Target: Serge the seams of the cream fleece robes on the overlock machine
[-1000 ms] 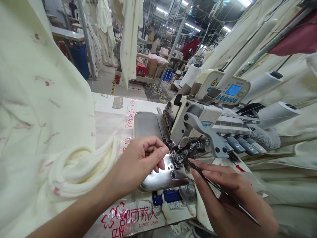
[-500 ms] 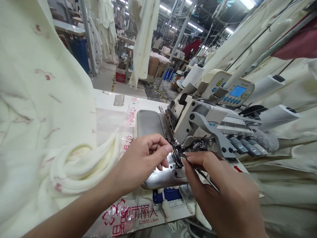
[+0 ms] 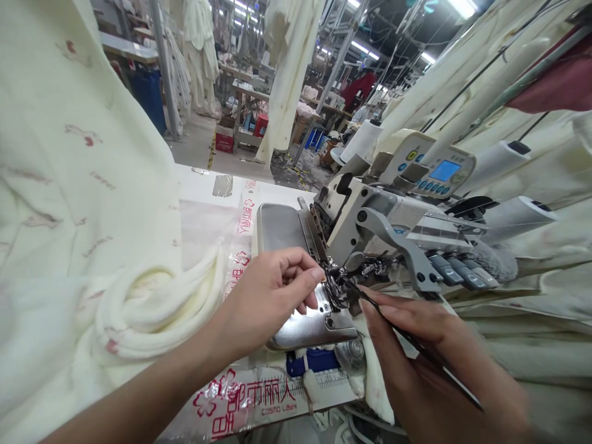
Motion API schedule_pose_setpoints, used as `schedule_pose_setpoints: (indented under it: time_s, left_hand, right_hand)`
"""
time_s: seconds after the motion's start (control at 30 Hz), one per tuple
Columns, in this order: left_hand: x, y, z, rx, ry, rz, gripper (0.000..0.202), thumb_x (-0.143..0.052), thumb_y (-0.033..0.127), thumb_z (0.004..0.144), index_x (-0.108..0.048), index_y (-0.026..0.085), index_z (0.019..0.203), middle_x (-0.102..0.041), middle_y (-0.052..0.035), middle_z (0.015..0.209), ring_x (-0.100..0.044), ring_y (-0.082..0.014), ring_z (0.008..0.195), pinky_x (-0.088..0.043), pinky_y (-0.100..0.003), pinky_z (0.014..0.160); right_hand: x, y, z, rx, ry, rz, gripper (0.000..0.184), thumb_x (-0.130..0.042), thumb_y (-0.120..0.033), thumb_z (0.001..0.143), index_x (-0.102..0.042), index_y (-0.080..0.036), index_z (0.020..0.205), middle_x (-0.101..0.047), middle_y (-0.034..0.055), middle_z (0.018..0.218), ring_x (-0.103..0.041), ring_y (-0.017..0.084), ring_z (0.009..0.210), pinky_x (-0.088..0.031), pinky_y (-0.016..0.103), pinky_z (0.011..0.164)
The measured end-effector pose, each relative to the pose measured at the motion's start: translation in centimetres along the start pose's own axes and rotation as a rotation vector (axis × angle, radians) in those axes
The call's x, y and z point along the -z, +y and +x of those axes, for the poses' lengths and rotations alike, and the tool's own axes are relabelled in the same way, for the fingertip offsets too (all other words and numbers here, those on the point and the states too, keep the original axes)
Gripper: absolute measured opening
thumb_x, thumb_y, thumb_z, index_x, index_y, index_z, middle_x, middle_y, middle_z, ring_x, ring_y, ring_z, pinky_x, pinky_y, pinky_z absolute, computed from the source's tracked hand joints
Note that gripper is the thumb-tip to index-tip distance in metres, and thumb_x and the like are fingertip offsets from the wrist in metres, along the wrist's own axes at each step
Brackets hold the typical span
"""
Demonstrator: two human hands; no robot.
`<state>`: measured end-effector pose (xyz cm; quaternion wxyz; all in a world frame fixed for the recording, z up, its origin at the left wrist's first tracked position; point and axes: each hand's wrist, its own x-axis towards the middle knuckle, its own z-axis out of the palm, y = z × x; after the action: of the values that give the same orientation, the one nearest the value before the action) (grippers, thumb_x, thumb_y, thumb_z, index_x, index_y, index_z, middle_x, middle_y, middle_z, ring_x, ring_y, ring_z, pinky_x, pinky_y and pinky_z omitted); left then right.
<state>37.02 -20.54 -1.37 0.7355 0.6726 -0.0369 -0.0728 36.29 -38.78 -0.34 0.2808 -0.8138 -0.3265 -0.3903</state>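
My left hand (image 3: pixel 272 296) is closed in a pinch beside the presser foot (image 3: pixel 333 285) of a cream overlock sewing machine (image 3: pixel 393 222); what its fingertips hold is too small to see. My right hand (image 3: pixel 430 364) grips thin dark tweezers (image 3: pixel 398 330), whose tips point into the needle area. Both hands hover over the shiny metal plate (image 3: pixel 314 327) at the front of the machine.
Cream fabric with small red prints (image 3: pixel 74 203) is heaped at the left, with a rolled edge (image 3: pixel 157 308). Printed plastic sheet (image 3: pixel 250 401) covers the table front. The machine's control panel (image 3: pixel 439 169) and thread cones (image 3: pixel 518 209) stand at the right. Hanging garments and workbenches fill the background.
My right hand came forward to the needle area with the tweezers, then drew back to the right. My left hand has stayed pinched at the presser foot.
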Motion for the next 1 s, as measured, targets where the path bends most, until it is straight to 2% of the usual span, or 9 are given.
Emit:
schedule_pose_setpoints:
  time_s: [0.2, 0.47, 0.57, 0.67, 0.77, 0.87, 1.0]
  left_hand:
    - [0.0, -0.1, 0.0, -0.016, 0.004, 0.008, 0.019, -0.051, 0.033, 0.087, -0.06, 0.018, 0.079, -0.061, 0.0034, 0.061, -0.054, -0.0061, 0.054, -0.043, -0.015, 0.052]
    - [0.0, -0.1, -0.1, -0.002, 0.007, 0.024, 0.022, -0.051, 0.036, 0.087, -0.06, 0.018, 0.079, -0.062, 0.0033, 0.062, -0.054, -0.0065, 0.055, -0.043, -0.016, 0.052]
    - [0.0, -0.2, -0.1, 0.002, 0.012, 0.035, 0.021, -0.051, 0.036, 0.087, -0.06, 0.018, 0.079, -0.062, 0.0036, 0.062, -0.054, -0.0066, 0.055, -0.043, -0.016, 0.052]
    - [0.0, -0.3, 0.0, 0.001, 0.011, 0.032, 0.02, -0.052, 0.035, 0.087, -0.06, 0.018, 0.079, -0.062, 0.004, 0.062, -0.054, -0.0062, 0.055, -0.043, -0.015, 0.052]
    - [0.0, -0.3, 0.0, -0.004, 0.011, 0.021, 0.02, -0.052, 0.035, 0.087, -0.06, 0.018, 0.079, -0.061, 0.0041, 0.061, -0.054, -0.0058, 0.054, -0.043, -0.015, 0.052]
    - [0.0, -0.2, 0.0, -0.005, 0.007, 0.017, 0.021, -0.052, 0.035, 0.087, -0.06, 0.018, 0.079, -0.061, 0.0039, 0.061, -0.053, -0.006, 0.054, -0.043, -0.015, 0.051]
    - [0.0, -0.2, 0.0, -0.007, 0.003, 0.007, 0.02, -0.051, 0.034, 0.087, -0.059, 0.018, 0.078, -0.061, 0.004, 0.061, -0.053, -0.0059, 0.054, -0.043, -0.015, 0.052]
  right_hand:
    - [0.6, 0.6, -0.3, -0.02, -0.121, 0.062, 0.026, -0.07, 0.001, 0.068, -0.062, -0.017, 0.085, -0.069, 0.0022, 0.085, -0.066, 0.016, 0.079, -0.053, 0.027, 0.072]
    - [0.5, 0.8, -1.0, -0.076, -0.149, 0.038, 0.021, -0.068, -0.003, 0.072, -0.061, -0.016, 0.085, -0.068, 0.0022, 0.088, -0.065, 0.014, 0.08, -0.052, 0.025, 0.073]
    - [0.4, 0.4, -0.9, -0.101, -0.088, 0.037, 0.02, -0.069, -0.003, 0.072, -0.061, -0.017, 0.083, -0.068, 0.0018, 0.086, -0.065, 0.014, 0.077, -0.052, 0.026, 0.072]
    - [0.3, 0.3, -0.8, -0.06, -0.033, 0.015, 0.024, -0.07, -0.001, 0.069, -0.062, -0.017, 0.084, -0.069, 0.0019, 0.087, -0.065, 0.014, 0.075, -0.053, 0.027, 0.072]
    - [0.2, 0.7, -0.5, -0.004, -0.119, 0.043, 0.026, -0.069, 0.0, 0.07, -0.061, -0.017, 0.088, -0.068, 0.0027, 0.089, -0.065, 0.015, 0.081, -0.052, 0.028, 0.075]
    - [0.2, 0.8, 0.0, 0.058, -0.178, -0.022, 0.018, -0.066, -0.003, 0.074, -0.06, -0.016, 0.086, -0.068, 0.0033, 0.087, -0.065, 0.014, 0.082, -0.05, 0.025, 0.076]
    - [-0.1, 0.0, 1.1, 0.072, -0.221, -0.199, 0.003, -0.061, -0.015, 0.082, -0.059, -0.017, 0.082, -0.067, 0.0017, 0.08, -0.063, 0.011, 0.067, -0.045, 0.022, 0.061]
